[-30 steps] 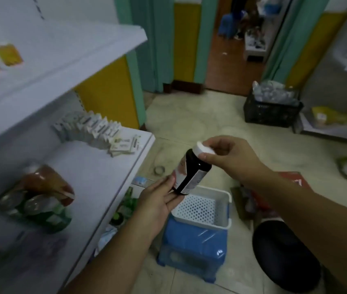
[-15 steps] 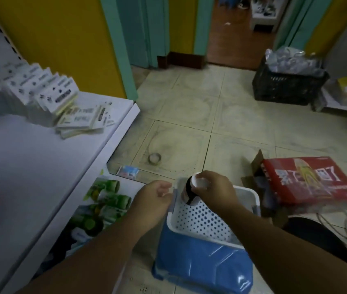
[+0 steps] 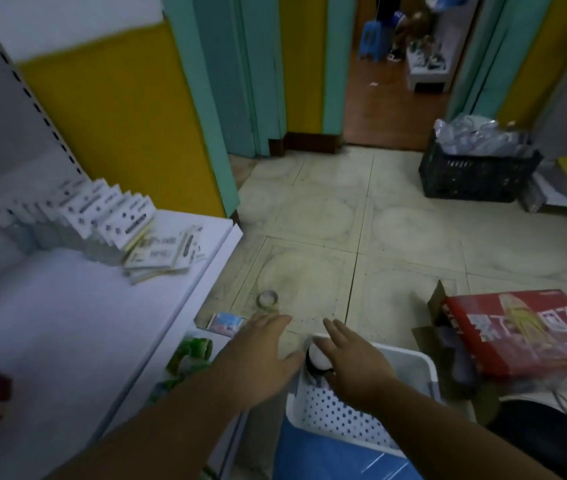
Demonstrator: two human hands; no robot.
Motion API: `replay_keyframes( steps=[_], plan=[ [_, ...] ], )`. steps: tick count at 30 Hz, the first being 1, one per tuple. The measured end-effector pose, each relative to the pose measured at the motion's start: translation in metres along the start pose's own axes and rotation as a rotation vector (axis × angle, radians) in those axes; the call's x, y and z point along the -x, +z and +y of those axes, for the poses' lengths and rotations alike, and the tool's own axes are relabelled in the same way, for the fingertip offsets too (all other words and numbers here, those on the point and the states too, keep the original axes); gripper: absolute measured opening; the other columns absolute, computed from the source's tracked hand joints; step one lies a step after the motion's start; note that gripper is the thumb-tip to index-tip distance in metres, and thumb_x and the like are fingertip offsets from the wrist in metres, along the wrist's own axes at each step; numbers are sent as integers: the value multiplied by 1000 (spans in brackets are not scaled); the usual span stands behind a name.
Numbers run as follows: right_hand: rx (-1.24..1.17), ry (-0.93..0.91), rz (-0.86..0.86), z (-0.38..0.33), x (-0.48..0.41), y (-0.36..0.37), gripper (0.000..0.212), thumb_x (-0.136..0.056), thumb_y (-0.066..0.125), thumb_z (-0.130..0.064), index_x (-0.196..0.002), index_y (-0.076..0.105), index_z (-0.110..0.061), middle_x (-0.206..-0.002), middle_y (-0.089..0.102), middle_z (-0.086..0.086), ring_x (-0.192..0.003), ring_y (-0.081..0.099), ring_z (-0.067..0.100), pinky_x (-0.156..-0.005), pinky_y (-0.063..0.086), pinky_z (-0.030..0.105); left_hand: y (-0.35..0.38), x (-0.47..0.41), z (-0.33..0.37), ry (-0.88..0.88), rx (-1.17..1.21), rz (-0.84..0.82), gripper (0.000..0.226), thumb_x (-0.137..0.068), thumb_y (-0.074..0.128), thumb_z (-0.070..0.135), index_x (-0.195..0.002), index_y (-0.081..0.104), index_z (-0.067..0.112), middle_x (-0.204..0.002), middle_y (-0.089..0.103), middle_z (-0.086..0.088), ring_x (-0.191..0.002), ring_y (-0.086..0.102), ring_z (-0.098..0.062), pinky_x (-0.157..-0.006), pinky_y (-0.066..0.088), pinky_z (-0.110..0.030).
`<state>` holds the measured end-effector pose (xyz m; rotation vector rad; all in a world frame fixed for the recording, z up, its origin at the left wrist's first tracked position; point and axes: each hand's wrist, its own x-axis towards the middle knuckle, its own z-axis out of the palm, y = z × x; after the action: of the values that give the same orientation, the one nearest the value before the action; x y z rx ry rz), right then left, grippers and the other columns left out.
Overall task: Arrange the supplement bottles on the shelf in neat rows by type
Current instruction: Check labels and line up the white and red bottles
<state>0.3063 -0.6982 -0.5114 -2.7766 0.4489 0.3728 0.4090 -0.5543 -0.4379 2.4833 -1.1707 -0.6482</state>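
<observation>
White-capped, one dark bottle point(image 3: 317, 358) sits in the far left corner of one perforated basket point(image 3: 417, 363) on a blue stool point(image 3: 327, 459). Two hands are just beside it, left hand point(image 3: 258, 362) and right hand point(image 3: 354, 367), both with fingers straight and apart, gripping nothing. One white shelf point(image 3: 67, 323) is at the left, and pale floor tiles point(image 3: 396, 237) run to a doorway.

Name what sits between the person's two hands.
In the head view, a dark bottle with a white cap sits in the white perforated basket, between left hand and right hand.

Your left hand point(image 3: 258, 355) and right hand point(image 3: 354, 365) are bare. Your left forearm point(image 3: 157, 434) and right forearm point(image 3: 448, 441) are bare as well, uncovered down to the lower edge of the view. Blur hides finer detail.
</observation>
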Motion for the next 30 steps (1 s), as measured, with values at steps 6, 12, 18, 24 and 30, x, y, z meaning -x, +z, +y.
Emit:
replay_keyframes(
  steps=[6,12,18,24,30],
  plan=[
    [152,-165,4,-36,42,-113,69,-92,50,-19,-151,14,-16,-160,-7,12,-147,-6,26,-118,6,40,-107,31,65,127,-431,41,62,-93,34,53,-147,15,29,-158,10,4,-145,-1,-13,-118,-2,-37],
    [252,-377,83,-103,97,-233,65,-94,47,-24,-150,14,-17,-160,-3,13,-147,-2,28,-118,12,42,-225,125,125,101,-443,270,58,-93,35,53,-143,26,27,-154,24,5,-144,8,-15,-117,7,-36],
    [257,-792,188,-216,158,-298,59,-94,46,-30,-147,25,-18,-158,14,6,-143,19,27,-108,33,43,-288,264,136,-37,-488,477,57,-92,36,54,-141,34,26,-150,33,4,-143,14,-17,-118,9,-37],
    [171,-1112,372,-318,220,-307,47,-91,44,-33,-136,46,-19,-141,45,4,-129,41,23,-99,43,38,-319,411,125,-287,-429,623,55,-93,40,49,-143,30,28,-153,27,4,-143,14,-13,-115,18,-33],
    [106,-1321,403,-413,261,-304,50,-88,48,-32,-138,43,-23,-142,42,-2,-128,40,15,-104,35,27,-313,527,97,-466,-345,803,39,-90,43,47,-126,48,32,-125,52,5,-116,48,-15,-98,41,-33]
  ],
)
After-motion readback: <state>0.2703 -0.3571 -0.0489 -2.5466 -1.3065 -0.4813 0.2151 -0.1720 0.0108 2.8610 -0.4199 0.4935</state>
